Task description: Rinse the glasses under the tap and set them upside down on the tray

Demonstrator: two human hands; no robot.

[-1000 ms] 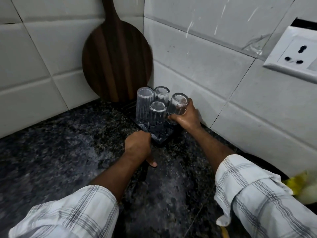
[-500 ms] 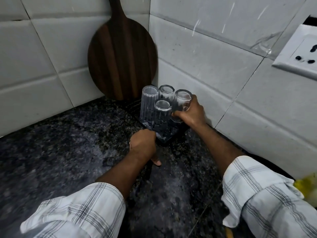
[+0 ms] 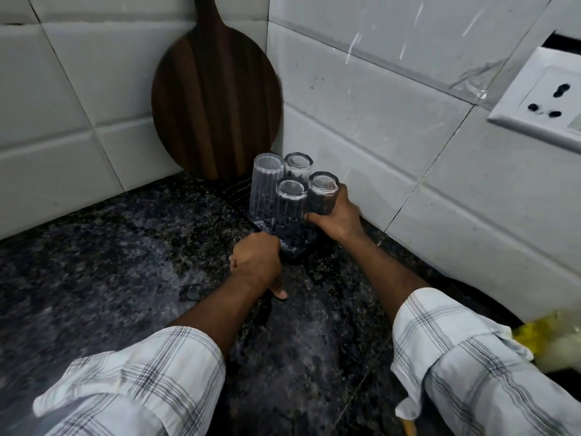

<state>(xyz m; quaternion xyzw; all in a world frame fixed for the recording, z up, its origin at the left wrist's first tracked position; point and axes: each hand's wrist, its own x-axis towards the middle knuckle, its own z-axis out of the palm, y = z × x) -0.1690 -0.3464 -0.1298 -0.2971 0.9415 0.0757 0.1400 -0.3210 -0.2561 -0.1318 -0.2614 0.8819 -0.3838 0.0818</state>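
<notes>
Head view: a dark tray sits in the corner of the speckled black surface, toward 12 o'clock from the person, and carries four ribbed glasses, all bottom-up. A tall glass stands at the tray's 10 o'clock, a back glass at 12 o'clock and a front glass in the middle. The fourth glass is at 3 o'clock, close to its neighbours. The right hand is wrapped round this last glass low on its wall, thumb across the front; its rim seems to be at the tray or just over it, though the contact is hidden. The left hand is at the tray's 7 o'clock corner with its fingers curled, apparently gripping the edge to steady it, thumb pointing down toward the surface. A round wooden board leans on the tiled wall at 11 o'clock of the tray, and a socket is on the wall at 2 o'clock. A blurred yellow object shows at 4 o'clock. I judge the step to be setting down the fourth rinsed glass. The next move calls for seating it flat, then opening the fingers straight outward so they do not nudge the packed glasses.
</notes>
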